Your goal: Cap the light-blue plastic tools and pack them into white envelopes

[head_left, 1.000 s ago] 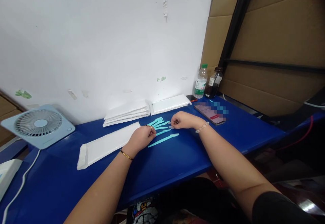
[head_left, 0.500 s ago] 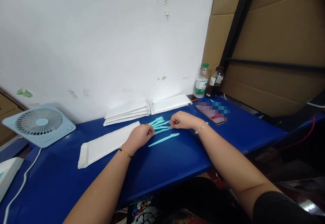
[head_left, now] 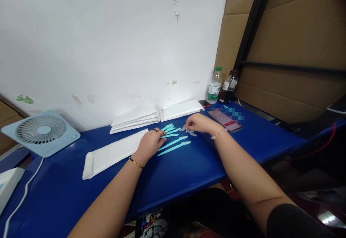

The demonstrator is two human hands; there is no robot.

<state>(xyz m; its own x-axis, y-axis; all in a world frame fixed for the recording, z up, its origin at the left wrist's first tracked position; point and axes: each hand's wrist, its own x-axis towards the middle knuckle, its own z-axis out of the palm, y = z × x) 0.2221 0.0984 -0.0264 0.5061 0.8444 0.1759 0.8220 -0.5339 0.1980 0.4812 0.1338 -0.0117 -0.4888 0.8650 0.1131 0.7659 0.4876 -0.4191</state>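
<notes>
Several turquoise eyebrow razors (head_left: 168,128) lie fanned out on the blue table. Nearer me, two more razors (head_left: 174,148) rest side by side, apart from the fan. My left hand (head_left: 151,144) is at the handle ends of the fan, finger and thumb closed around one razor (head_left: 173,135). Clear blade caps (head_left: 192,133) lie loose to the right of the razors. Among them my right hand (head_left: 198,123) is closed in a pinch; its fingertips hide what is between them.
A long white padded pouch (head_left: 116,153) lies left of my left hand. More white pouches (head_left: 135,120) are stacked against the wall. A blue fan (head_left: 41,131) sits at left. Phone (head_left: 224,120), water bottle (head_left: 214,86) and dark drink bottle (head_left: 229,88) stand or lie at right.
One razor now lies beside the nearest one. My right hand has moved right, off the razors to the clear caps. My left hand has shifted slightly back toward the fan.
</notes>
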